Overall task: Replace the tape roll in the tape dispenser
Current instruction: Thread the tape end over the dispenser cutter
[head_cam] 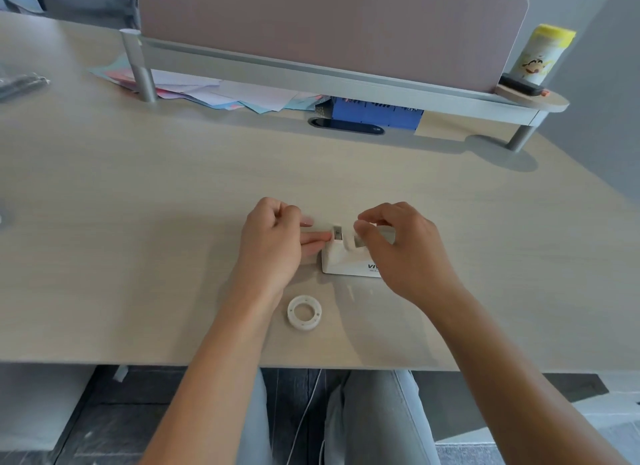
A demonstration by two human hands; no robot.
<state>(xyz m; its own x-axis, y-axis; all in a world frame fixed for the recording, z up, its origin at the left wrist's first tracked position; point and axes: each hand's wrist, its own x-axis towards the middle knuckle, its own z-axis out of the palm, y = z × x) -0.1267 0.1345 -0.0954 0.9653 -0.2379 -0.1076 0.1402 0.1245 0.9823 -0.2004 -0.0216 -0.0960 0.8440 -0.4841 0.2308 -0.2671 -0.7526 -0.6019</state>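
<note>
Both hands' fingers pinch at the tape dispenser (pixel 349 258); a tape roll (pixel 304 312) lies toward the counter's near edge, seemingly swapped out.

Pale wood-grain desk (pixel 138 194), evenly lit, soft shadows. Mauve fabric partition panel (pixel 329 21) along far edge, above grey metal shelf rail (pixel 311 73) on round posts. Loose pastel papers (pixel 207 92) and blue box (pixel 377 113) beneath rail (box partly hidden). Oval cable grommet (pixel 346 127) in desktop. Yellow-capped canister (pixel 540 54) on round shelf end. Grey wall (pixel 602 84) right. Dark floor (pixel 114 412) below.
</note>
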